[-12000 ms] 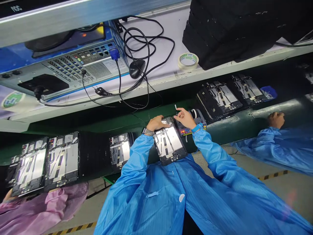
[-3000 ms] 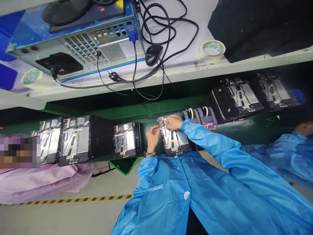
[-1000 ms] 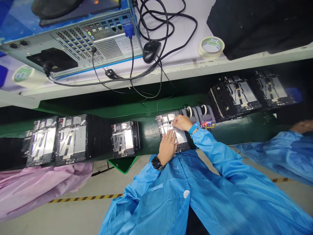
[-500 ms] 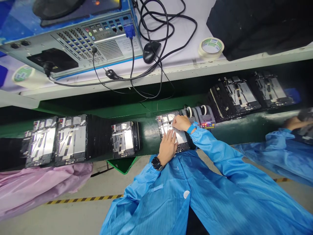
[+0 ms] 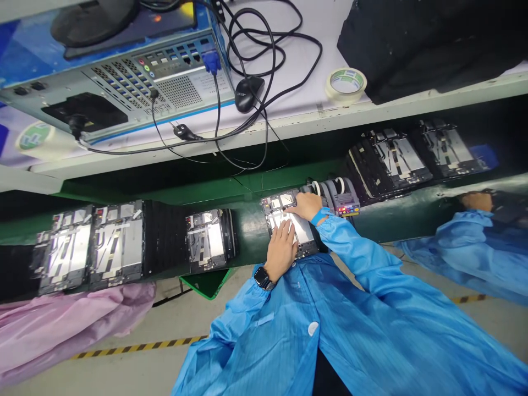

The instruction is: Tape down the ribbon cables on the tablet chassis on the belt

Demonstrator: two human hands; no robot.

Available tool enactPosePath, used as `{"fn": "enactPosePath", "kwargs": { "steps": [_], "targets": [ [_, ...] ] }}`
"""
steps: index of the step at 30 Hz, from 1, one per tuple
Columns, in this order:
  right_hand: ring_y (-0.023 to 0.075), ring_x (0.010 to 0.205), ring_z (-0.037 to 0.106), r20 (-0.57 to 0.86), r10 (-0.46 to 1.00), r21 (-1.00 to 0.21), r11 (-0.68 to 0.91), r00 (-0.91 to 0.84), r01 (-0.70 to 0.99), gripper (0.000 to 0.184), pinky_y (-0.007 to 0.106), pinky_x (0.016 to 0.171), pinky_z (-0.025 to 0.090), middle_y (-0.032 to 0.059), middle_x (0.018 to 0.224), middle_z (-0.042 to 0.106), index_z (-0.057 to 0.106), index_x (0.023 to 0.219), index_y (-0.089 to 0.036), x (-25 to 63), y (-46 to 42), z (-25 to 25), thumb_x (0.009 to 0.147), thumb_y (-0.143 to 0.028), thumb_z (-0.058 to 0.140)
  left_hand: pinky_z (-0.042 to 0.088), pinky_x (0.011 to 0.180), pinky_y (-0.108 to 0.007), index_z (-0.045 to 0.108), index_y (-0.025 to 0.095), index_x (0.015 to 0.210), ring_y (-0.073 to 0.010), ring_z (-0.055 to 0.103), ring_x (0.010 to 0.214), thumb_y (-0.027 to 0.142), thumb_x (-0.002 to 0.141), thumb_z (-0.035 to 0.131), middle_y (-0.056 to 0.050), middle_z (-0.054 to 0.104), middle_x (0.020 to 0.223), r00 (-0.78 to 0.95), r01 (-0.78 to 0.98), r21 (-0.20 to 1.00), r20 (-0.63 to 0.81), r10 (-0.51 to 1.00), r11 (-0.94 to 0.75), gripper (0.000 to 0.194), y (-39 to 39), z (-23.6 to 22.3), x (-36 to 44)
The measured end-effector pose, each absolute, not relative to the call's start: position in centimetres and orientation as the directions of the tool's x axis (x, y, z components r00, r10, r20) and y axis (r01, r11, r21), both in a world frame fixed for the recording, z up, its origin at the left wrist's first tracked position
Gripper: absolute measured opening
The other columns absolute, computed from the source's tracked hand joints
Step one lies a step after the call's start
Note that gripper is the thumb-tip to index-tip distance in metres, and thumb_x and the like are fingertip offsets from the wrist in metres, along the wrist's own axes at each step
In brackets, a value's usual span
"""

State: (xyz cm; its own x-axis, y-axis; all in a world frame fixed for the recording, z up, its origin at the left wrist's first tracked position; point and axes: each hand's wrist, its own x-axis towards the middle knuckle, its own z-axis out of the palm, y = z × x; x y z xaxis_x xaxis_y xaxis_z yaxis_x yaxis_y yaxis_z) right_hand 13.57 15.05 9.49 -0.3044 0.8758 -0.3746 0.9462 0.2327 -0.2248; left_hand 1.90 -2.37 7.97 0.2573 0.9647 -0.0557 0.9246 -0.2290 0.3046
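- Left hand [image 5: 281,251], watch [image 5: 262,278] on the wrist, lies flat, fingers spread, gripping nothing.
- Right hand [image 5: 304,207] on the same open tablet frame [image 5: 303,231]; can't quite tell if it's pinching anything.
- That frame sits on the green conveyor belt [image 5: 247,231], six frames counted.
- Two tape dispensers [image 5: 338,195] just beyond.
- Acer mouse [image 5: 249,93] on the shelf above [image 5: 297,121].

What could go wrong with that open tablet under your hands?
The left hand lies on the open tablet, so pressing too hard might bend or tear its thin strips. The right hand is close to the tape dispenser and might bump it. The tablet also sits near the edge of the green belt, so it might slip off.
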Motion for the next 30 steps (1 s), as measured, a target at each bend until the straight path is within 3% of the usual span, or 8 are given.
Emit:
{"fn": "enactPosePath", "kwargs": {
  "steps": [3, 6, 9, 11, 13, 15, 20, 30],
  "targets": [
    [0.0273, 0.083, 0.069, -0.275, 0.939, -0.293, 0.124, -0.207, 0.948, 0.045, 0.032, 0.069, 0.044, 0.0146, 0.083, 0.074, 0.071, 0.083, -0.017, 16.8, 14.3, 8.3, 0.080, -0.062, 0.075, 0.030, 0.127, -0.050, 0.036, 0.013, 0.155, -0.0289, 0.026, 0.157, 0.034, 0.101, 0.046, -0.016, 0.036, 0.164, 0.212, 0.911, 0.364, -0.009, 0.977, -0.194, 0.059, -2.1, 8.3, 1.3],
    [0.0200, 0.068, 0.062, -0.153, 0.980, -0.541, 0.028, -0.131, 0.841, 0.037, 0.029, 0.063, 0.041, 0.0047, 0.067, 0.066, 0.065, 0.076, -0.020, 21.4, 12.3, 5.9, 0.083, -0.056, 0.074, 0.027, 0.128, -0.054, 0.032, 0.010, 0.157, -0.0307, 0.024, 0.157, 0.035, 0.101, 0.045, -0.019, 0.036, 0.164, 0.091, 0.916, 0.390, 0.029, 0.995, -0.095, 0.063, -1.9, 8.3, 0.7],
    [0.0139, 0.054, 0.051, -0.128, 0.984, -0.825, -0.173, 0.121, 0.538, 0.035, 0.026, 0.055, 0.038, -0.0030, 0.054, 0.053, 0.061, 0.076, -0.020, 26.6, 9.7, 2.0, 0.085, -0.053, 0.069, 0.025, 0.126, -0.059, 0.032, 0.009, 0.157, -0.0337, 0.025, 0.156, 0.035, 0.102, 0.044, -0.021, 0.036, 0.163, 0.066, 0.920, 0.386, 0.021, 0.998, -0.069, 0.062, -2.0, 7.9, 0.3],
    [0.0113, 0.048, 0.045, -0.236, 0.869, -0.891, -0.372, 0.435, 0.260, 0.034, 0.024, 0.049, 0.035, -0.0058, 0.051, 0.049, 0.058, 0.074, -0.020, 29.8, 8.2, -0.9, 0.080, -0.051, 0.071, 0.025, 0.125, -0.060, 0.033, 0.009, 0.157, -0.0344, 0.025, 0.156, 0.035, 0.102, 0.044, -0.021, 0.035, 0.164, 0.068, 0.921, 0.382, 0.017, 0.998, -0.070, 0.062, -2.2, 7.6, 0.1],
    [0.0094, 0.043, 0.041, -0.388, 0.680, -0.865, -0.502, 0.622, 0.010, 0.034, 0.021, 0.043, 0.031, -0.0075, 0.049, 0.047, 0.055, 0.073, -0.020, 32.3, 7.2, -3.5, 0.077, -0.049, 0.073, 0.025, 0.124, -0.061, 0.035, 0.010, 0.156, -0.0352, 0.026, 0.156, 0.036, 0.101, 0.045, -0.022, 0.035, 0.163, 0.055, 0.925, 0.375, 0.023, 0.998, -0.060, 0.061, -2.2, 7.5, 0.0],
    [0.0084, 0.040, 0.040, -0.483, 0.576, -0.824, -0.554, 0.660, -0.119, 0.035, 0.020, 0.038, 0.029, -0.0078, 0.048, 0.049, 0.053, 0.073, -0.020, 33.7, 6.6, -5.4, 0.075, -0.048, 0.075, 0.025, 0.124, -0.062, 0.036, 0.009, 0.155, -0.0367, 0.026, 0.155, 0.038, 0.101, 0.046, -0.022, 0.037, 0.162, 0.041, 0.930, 0.364, 0.033, 0.999, -0.050, 0.062, -2.2, 7.5, -0.2],
    [0.0069, 0.040, 0.047, -0.626, 0.564, -0.766, -0.576, 0.539, -0.286, 0.032, 0.016, 0.034, 0.033, -0.0037, 0.055, 0.059, 0.057, 0.076, -0.018, 33.4, 6.9, -7.4, 0.073, -0.037, 0.083, 0.028, 0.122, -0.061, 0.037, 0.010, 0.155, -0.0377, 0.031, 0.153, 0.040, 0.101, 0.046, -0.022, 0.041, 0.160, 0.022, 0.944, 0.328, 0.046, 0.999, -0.036, 0.063, -2.1, 8.0, -0.5],
    [0.0059, 0.038, 0.046, -0.637, 0.520, -0.751, -0.585, 0.569, -0.306, 0.013, 0.013, 0.033, 0.031, -0.0055, 0.049, 0.054, 0.064, 0.076, -0.014, 32.6, 7.6, -8.2, 0.075, -0.017, 0.076, 0.030, 0.122, -0.061, 0.046, 0.011, 0.149, -0.0367, 0.034, 0.152, 0.041, 0.101, 0.045, -0.022, 0.045, 0.157, 0.118, 0.956, 0.272, -0.010, 0.993, -0.111, 0.057, -1.7, 8.7, -1.5]
  ]
}}
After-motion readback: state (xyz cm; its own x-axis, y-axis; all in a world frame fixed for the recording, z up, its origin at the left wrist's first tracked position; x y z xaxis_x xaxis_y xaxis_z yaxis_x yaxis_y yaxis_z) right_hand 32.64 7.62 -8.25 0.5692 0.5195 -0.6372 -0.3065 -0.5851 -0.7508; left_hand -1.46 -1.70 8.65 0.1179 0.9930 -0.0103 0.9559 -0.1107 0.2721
